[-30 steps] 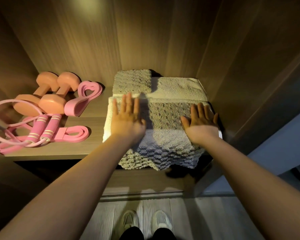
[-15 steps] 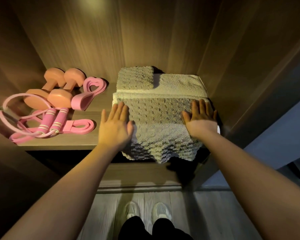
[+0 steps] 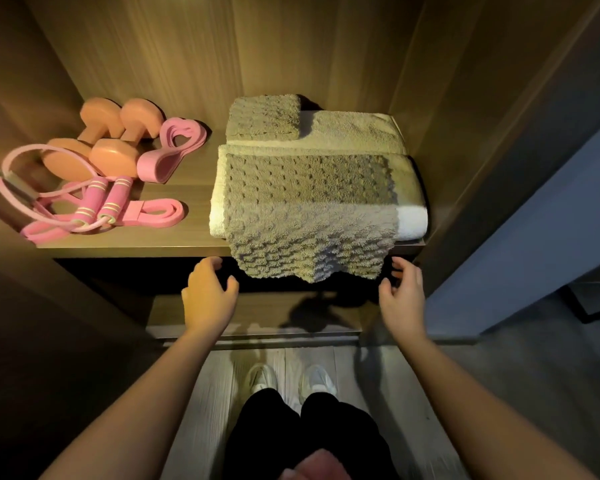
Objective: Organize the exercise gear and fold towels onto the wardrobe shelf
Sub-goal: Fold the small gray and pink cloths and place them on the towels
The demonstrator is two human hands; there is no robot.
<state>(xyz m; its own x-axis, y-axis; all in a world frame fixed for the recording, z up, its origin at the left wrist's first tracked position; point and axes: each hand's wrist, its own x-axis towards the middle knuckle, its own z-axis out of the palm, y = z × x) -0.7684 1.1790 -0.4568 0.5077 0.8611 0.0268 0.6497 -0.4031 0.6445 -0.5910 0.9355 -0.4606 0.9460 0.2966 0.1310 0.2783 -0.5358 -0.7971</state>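
The wardrobe shelf [image 3: 191, 188] holds everything. On its right half lie the towels. A grey textured towel [image 3: 309, 188] is spread on top of a thick folded white towel [image 3: 413, 223] at the near edge. The grey towel's front flap hangs down over the shelf's front edge. Behind them, against the far wall, lies another folded pale towel [image 3: 357, 129], with a small folded textured towel [image 3: 262, 116] on its left part.

The left half holds the exercise gear. Two orange dumbbells [image 3: 115, 157] lie side by side at the far left. A pink loop band [image 3: 170, 150] lies just right of them. Nearer lie a pink jump rope [image 3: 99, 202], handles together, and a second pink band [image 3: 156, 211].

Both hands are below the shelf's front edge, one on either side of the hanging flap. The left hand [image 3: 208, 296] has its fingers loosely curled and thumb spread, gripping nothing. The right hand [image 3: 402, 296] is likewise loosely curled and holds nothing. Each is just beside the flap, and neither plainly touches it.

Under the shelf a lower board [image 3: 257, 313] shows.
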